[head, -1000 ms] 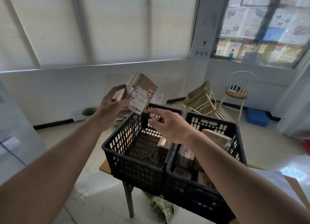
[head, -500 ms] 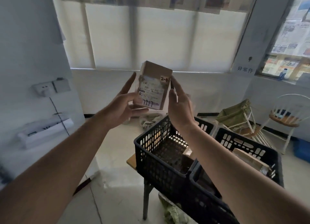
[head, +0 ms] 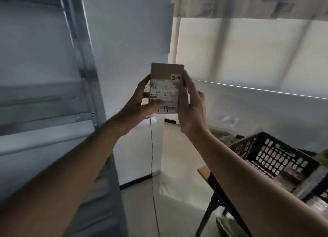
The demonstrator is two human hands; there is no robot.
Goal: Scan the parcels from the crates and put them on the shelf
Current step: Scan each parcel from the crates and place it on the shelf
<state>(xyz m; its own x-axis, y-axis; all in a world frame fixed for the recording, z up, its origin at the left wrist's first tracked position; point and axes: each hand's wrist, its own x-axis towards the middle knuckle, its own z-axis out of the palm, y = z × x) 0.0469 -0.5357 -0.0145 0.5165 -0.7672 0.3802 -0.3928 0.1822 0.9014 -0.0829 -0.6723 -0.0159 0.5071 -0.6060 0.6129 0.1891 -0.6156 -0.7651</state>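
Parcel: you have a small brown cardboard parcel (head: 166,87) held upright at the centre of the frame, its white label facing you, with "2-4" handwritten on a small sticker at its upper right corner and a barcode along its lower edge
Left hand: your left hand (head: 140,103) grips the parcel's left side, fingers reaching up along that edge and the thumb lying across the lower part of the label
Right hand: your right hand (head: 191,110) grips the parcel's right edge, fingers curled round it and pointing upward
Shelf: a grey metal shelf (head: 53,112) fills the left of the frame, one upright post running down from the top; the parcel is just right of it and not on it
Crate: a black slotted plastic crate (head: 276,158) sits at the lower right of the frame, partly behind your right forearm; what lies inside is too blurred to name
Bench: the crate stands on a wooden-topped bench (head: 204,171) with dark legs, at the lower right
Behind: a white wall with a thin cable (head: 151,148) hanging down it at the centre, and pale window blinds (head: 248,50) at the upper right
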